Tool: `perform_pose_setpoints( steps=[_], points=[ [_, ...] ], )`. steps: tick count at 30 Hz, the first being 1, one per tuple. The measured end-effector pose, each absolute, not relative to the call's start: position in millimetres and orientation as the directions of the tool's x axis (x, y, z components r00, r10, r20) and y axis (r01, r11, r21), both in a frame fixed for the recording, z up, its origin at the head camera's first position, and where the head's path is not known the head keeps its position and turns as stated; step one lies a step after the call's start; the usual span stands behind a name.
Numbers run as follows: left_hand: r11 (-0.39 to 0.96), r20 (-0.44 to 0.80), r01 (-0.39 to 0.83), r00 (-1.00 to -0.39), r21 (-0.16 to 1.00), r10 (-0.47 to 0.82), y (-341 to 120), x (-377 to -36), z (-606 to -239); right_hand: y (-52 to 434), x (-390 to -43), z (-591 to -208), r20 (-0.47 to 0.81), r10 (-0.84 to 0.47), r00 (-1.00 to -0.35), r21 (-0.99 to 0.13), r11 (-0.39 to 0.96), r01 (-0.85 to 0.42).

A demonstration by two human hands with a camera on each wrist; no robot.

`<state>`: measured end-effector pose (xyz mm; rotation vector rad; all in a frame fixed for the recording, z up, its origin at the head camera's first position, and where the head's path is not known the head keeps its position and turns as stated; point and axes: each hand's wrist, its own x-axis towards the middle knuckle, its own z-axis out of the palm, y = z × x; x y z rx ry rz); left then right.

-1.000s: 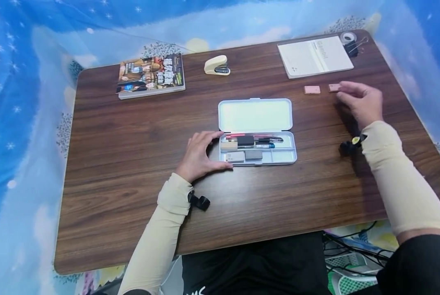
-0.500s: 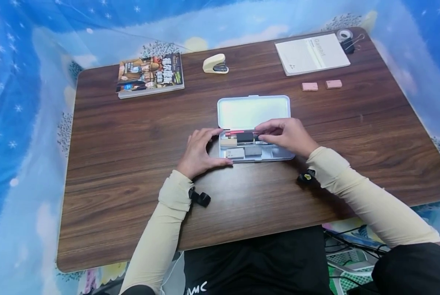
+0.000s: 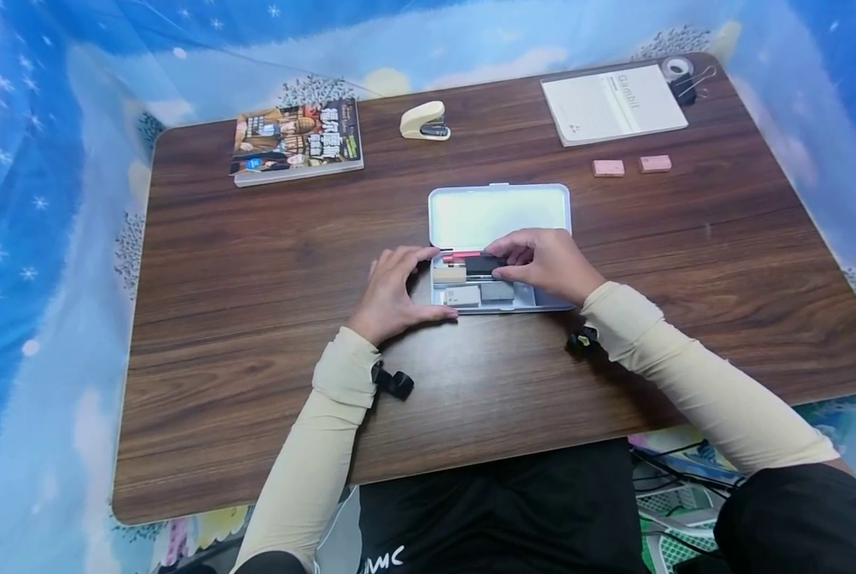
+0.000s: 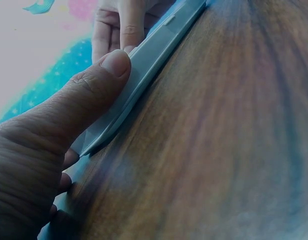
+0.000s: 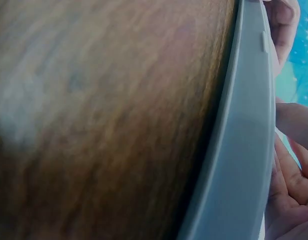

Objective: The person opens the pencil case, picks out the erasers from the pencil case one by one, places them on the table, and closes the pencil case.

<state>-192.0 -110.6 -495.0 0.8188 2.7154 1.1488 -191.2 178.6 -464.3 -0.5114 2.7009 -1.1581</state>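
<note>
An open white pencil case (image 3: 500,215) lies mid-table with its lid tipped back. My left hand (image 3: 392,299) grips the case's left end, thumb at the front wall and index finger at the back corner. In the left wrist view the thumb (image 4: 101,80) lies along the case's side. My right hand (image 3: 550,261) reaches inside, thumb and index finger pinching the right end of a black eraser (image 3: 480,265). Beside that eraser sit a beige eraser (image 3: 449,275) and a red pen (image 3: 460,256). White (image 3: 461,296) and grey erasers (image 3: 497,292) fill front compartments. My right hand hides the case's right part.
Two pink erasers (image 3: 608,168) lie right of the lid, below a white notebook (image 3: 614,108). A black binder clip (image 3: 683,89) and a tape roll (image 3: 677,67) stand beside it. A cream stapler (image 3: 425,121) and a comic-covered book (image 3: 296,143) are at the back.
My right hand has left the rightmost pink eraser, moved left into the pencil case and come onto the black eraser. My left hand stays at the case's left end.
</note>
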Motion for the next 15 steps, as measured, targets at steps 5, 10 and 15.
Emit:
perform_pose_setpoints(
  steps=[5, 10, 15],
  points=[
    [0.581, 0.116, 0.436, -0.856, 0.688, 0.504, -109, -193, -495, 181, -192, -468, 0.03, -0.359, -0.933, -0.775, 0.581, -0.248],
    [0.588, 0.105, 0.429, -0.857, 0.685, 0.504, -109, -193, -495, 189, -192, -466, 0.06, -0.32, -0.945, -0.838, 0.499, -0.222],
    [0.589, 0.112, 0.438, -0.855, 0.679, 0.507, -110, -192, -495, 220, -196, -456, 0.089, -0.203, -0.975, -0.881, 0.44, -0.172]
  ],
)
